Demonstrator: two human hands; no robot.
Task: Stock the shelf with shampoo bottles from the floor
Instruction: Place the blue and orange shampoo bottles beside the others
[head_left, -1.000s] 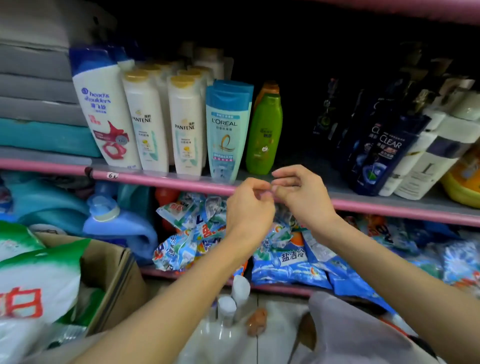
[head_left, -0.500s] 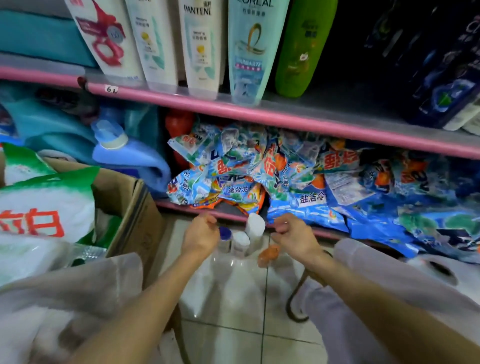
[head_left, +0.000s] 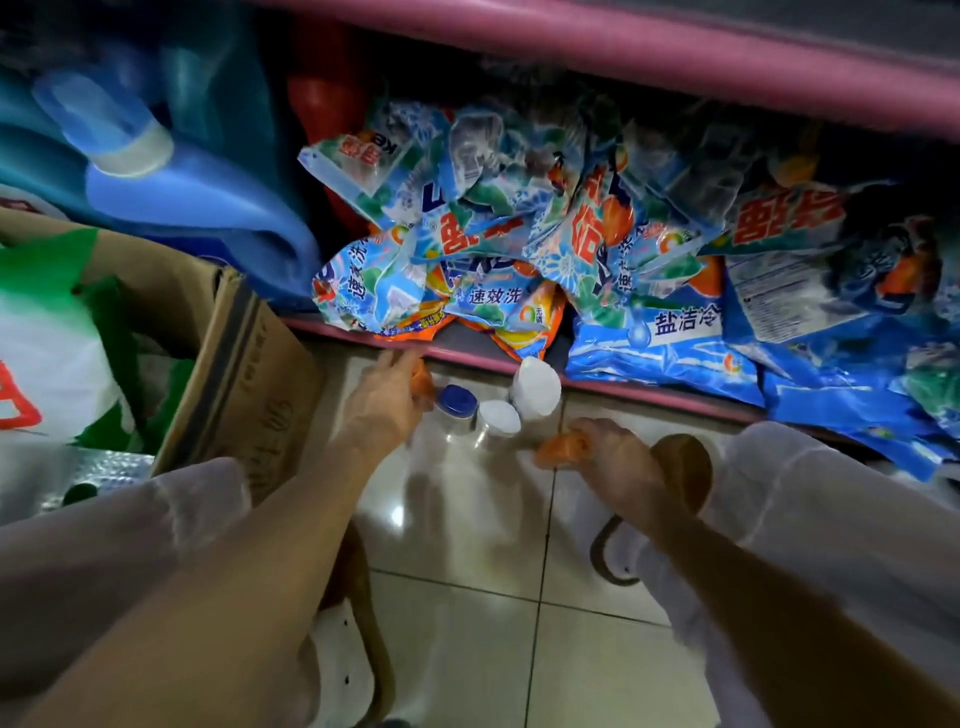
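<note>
Item one, the pink-edged shelf (head_left: 649, 387), running across my view from upper right down to centre, low tier just above the floor. Item two, the tiled floor (head_left: 467, 649), pale and glossy, beneath my arms. Item three, a brown cardboard box (head_left: 249, 374) at left, holding a white-and-green bag (head_left: 47, 338). Item four, a blue detergent jug (head_left: 171, 192) with a pale cap, lying in the shelf's left end. Item five, a heap of blue-and-orange detergent packets (head_left: 519, 249) filling the low tier to the right. Item six, the shampoo bottles (head_left: 498, 415), a small cluster on the floor just in front of the shelf lip, between my hands: one blue cap, two white caps, and orange caps at either side; their bodies are blurred. Item seven, my left hand (head_left: 384, 400), fingers curled down over an orange cap at the cluster's left; whether it truly grips I cannot tell. Item eight, my right hand (head_left: 613, 457), fingers curled round an orange-capped bottle (head_left: 558, 448) at the cluster's right.
</note>
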